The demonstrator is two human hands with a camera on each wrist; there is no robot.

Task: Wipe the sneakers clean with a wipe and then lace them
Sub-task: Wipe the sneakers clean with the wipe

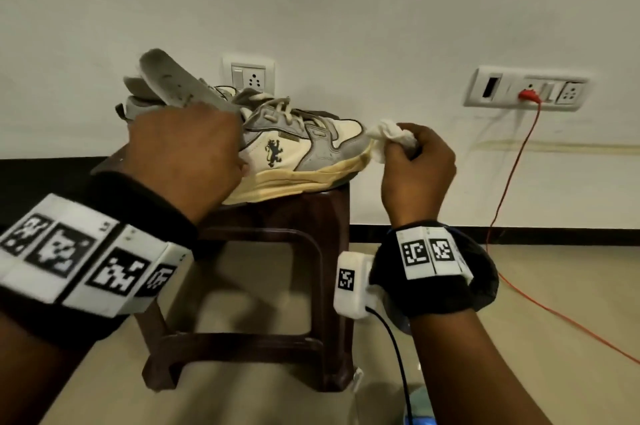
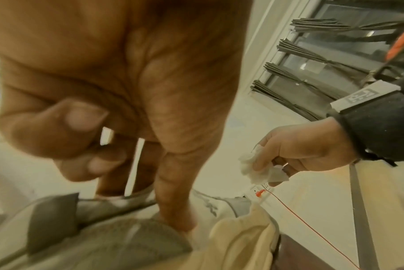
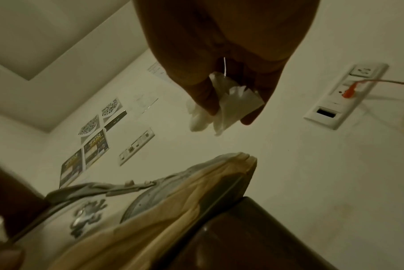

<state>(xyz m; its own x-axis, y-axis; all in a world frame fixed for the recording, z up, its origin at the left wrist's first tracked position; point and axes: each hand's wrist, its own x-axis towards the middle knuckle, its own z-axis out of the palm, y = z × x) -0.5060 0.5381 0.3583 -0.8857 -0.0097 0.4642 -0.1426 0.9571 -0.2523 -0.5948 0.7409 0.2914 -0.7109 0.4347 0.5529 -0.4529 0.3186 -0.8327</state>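
Observation:
A cream and grey sneaker (image 1: 304,151) with a lion logo lies on a dark brown stool (image 1: 322,216), its toe to the right. My left hand (image 1: 183,147) grips its heel end, and in the left wrist view the fingers (image 2: 173,201) reach down into the collar. A grey insole (image 1: 169,81) sticks up behind that hand. My right hand (image 1: 415,168) pinches a crumpled white wipe (image 1: 389,137) right at the toe cap. In the right wrist view the wipe (image 3: 226,107) hangs just above the sneaker's toe (image 3: 231,164). Grey shoe parts behind the left hand are mostly hidden.
A white wall with a socket plate (image 1: 249,76) stands close behind the stool. A second plate (image 1: 526,88) to the right has a red plug, and its red cable (image 1: 512,182) runs down across the tiled floor. A black wire (image 1: 398,355) hangs from my right wrist.

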